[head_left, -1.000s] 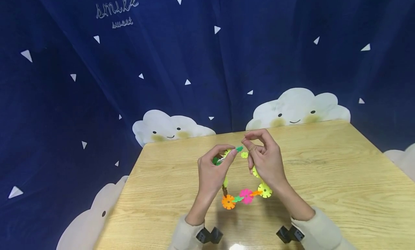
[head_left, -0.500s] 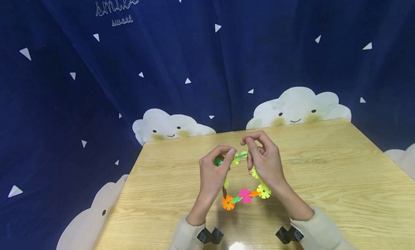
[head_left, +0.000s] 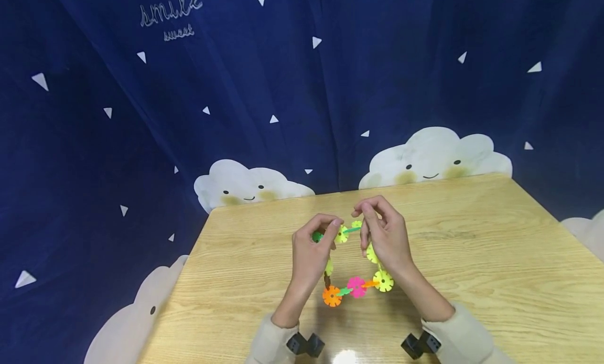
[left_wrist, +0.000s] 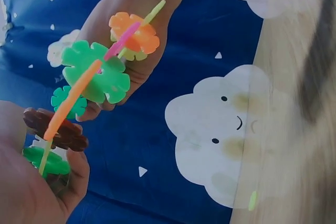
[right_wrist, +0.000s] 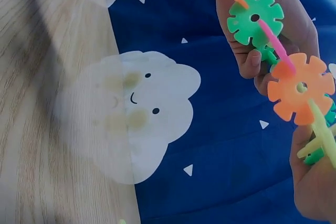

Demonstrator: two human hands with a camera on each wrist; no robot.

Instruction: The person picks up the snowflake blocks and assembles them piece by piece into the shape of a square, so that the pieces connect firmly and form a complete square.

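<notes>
Interlocking plastic flower discs are joined in a loop, with an orange disc and a pink disc at its near side. My left hand holds the loop's left side, thumb against index finger, around a dark green disc. The left wrist view shows a brown disc by those fingers. My right hand grips the right side with its lower fingers, near a yellow disc; its thumb and index finger curl above. Between the hands, a thin green disc links two yellow ones.
A wooden table lies under the hands. Behind it hangs a dark blue curtain with white triangles and cloud shapes. Small black blocks sit by each sleeve cuff.
The green disc that was at my left fingertips has been let go and sits lower, between the yellow discs. Both hands have shifted slightly toward me.
</notes>
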